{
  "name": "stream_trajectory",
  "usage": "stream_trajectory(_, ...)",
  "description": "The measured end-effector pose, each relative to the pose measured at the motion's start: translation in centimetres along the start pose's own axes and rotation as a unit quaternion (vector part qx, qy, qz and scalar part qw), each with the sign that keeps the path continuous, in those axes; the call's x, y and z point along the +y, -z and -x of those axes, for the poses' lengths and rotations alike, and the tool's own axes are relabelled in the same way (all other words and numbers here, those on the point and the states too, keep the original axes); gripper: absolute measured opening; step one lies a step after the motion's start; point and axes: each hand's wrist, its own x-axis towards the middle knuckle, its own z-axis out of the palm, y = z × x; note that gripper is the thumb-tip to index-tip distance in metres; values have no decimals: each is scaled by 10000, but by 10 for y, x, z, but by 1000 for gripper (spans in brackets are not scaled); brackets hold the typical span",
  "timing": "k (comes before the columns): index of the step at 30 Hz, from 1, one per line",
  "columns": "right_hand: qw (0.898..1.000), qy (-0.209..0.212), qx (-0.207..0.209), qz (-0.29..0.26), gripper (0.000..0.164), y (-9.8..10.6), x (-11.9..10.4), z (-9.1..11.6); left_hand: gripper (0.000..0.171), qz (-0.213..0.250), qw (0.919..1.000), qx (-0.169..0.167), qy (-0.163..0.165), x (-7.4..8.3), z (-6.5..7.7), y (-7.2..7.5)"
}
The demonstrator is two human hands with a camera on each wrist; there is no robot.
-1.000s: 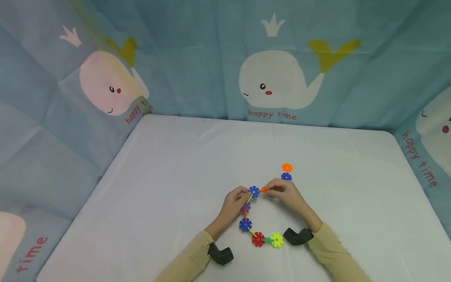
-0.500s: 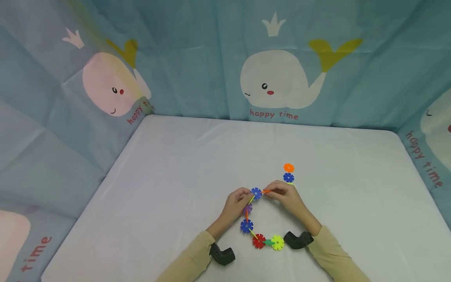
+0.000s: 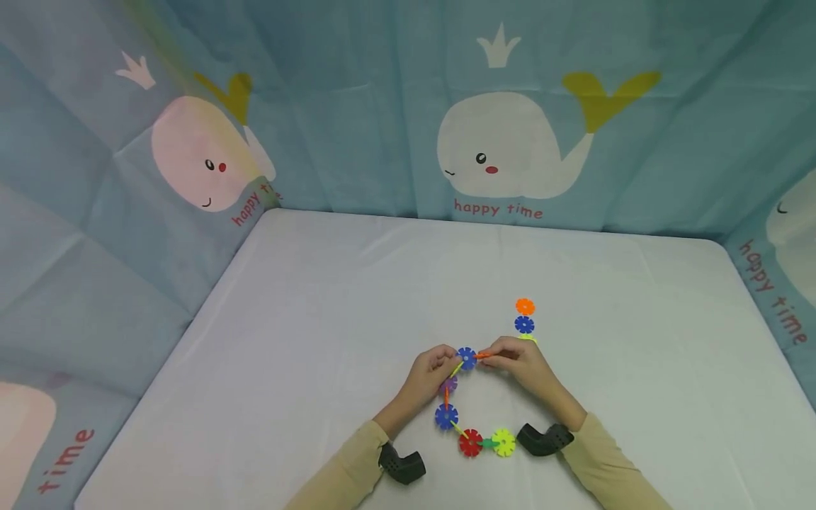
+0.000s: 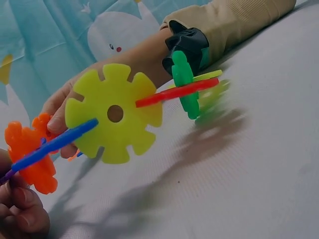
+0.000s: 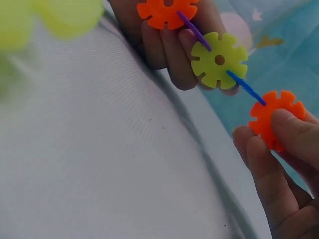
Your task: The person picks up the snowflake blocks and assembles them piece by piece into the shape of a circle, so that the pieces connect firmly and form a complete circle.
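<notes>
White table [image 3: 306, 340] | two hands [image 3: 428, 371] [image 3: 524, 361] pinch one disc chain [image 3: 441, 418] | three discs [image 3: 520, 325] beyond

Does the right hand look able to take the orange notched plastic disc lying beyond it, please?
Probably yes: the far orange notched plastic disc lies just beyond the right hand, visibly uncovered. But this hand pinches another orange notched plastic disc, which likely must be released first.

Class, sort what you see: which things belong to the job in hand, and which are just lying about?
In the job:
chain of joined discs
left hand, holding the chain
right hand
end orange disc, pinched by the right hand

Lying about, perhaps spares:
far orange disc
blue disc next to it
yellow disc, partly hidden
</notes>
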Motion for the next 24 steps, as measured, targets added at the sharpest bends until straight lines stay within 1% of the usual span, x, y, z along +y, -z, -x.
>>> stream_trajectory(4,9998,190,-111,11,10,0,1,0,16,2,10000,28,15,1,0,0)
stream_trajectory(7,9997,235,-99,51,11,0,2,0,16,-51,10000,29,45,2,0,0)
stream_trajectory(14,9999,21,-127,-54,10,0,2,-1,16,-315,9994,126,-113,3,-4,1)
stream_trajectory(17,9997,-63,-162,-161,9,1,1,-1,16,-139,9998,110,-69,2,-5,1)
stream_trajectory(20,9996,-70,-236,-121,8,0,2,0,17,118,9999,68,85,2,-4,2)
stream_trajectory(22,9994,98,-323,12,9,-1,3,1,18,231,9995,21,198,2,-3,2)
stream_trajectory(24,9985,376,-369,178,12,-1,4,1,18,281,9992,-38,297,2,-2,3)
